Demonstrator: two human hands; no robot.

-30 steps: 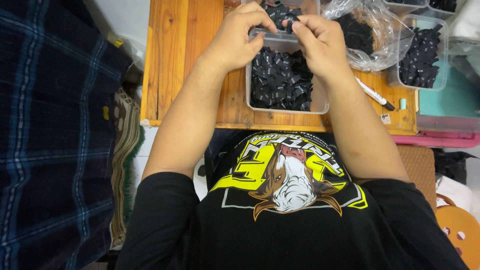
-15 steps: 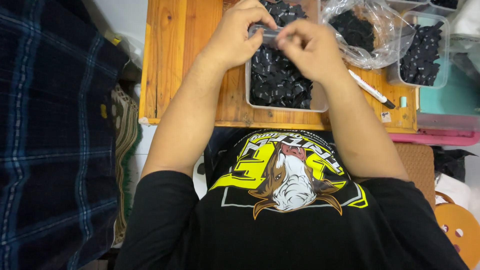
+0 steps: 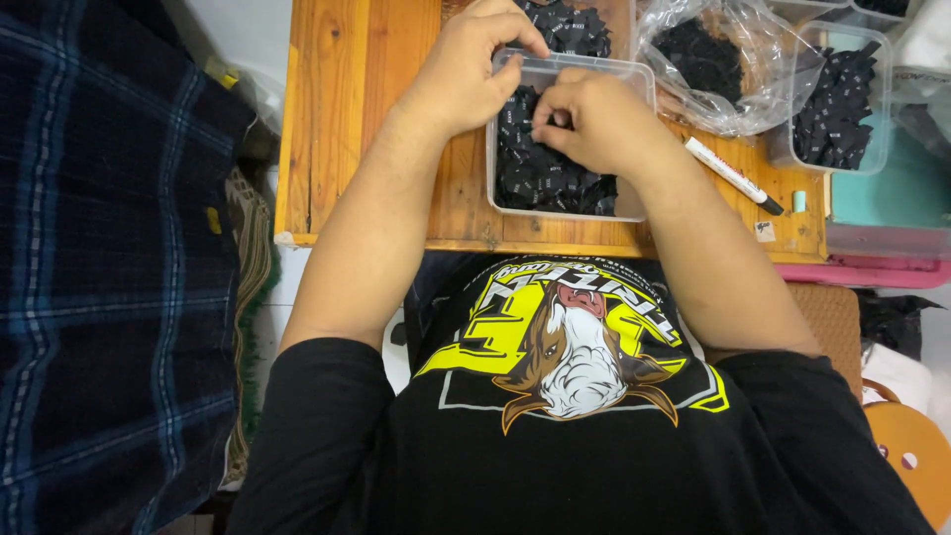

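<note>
Gripping the far rim of a clear plastic tub (image 3: pixel 626 203) on the wooden counter (image 3: pixel 327 119), the left hand (image 3: pixel 466 69) hides that corner. The right hand (image 3: pixel 594 119) pinches small black labels (image 3: pixel 540 173) inside; its fingertips are hard to make out.

You've got a small wooden table (image 3: pixel 337 119) holding clear plastic tubs (image 3: pixel 626 203) of black labels (image 3: pixel 540 173), a crinkly plastic bag (image 3: pixel 713 69) and a white marker pen (image 3: pixel 731 174).
</note>
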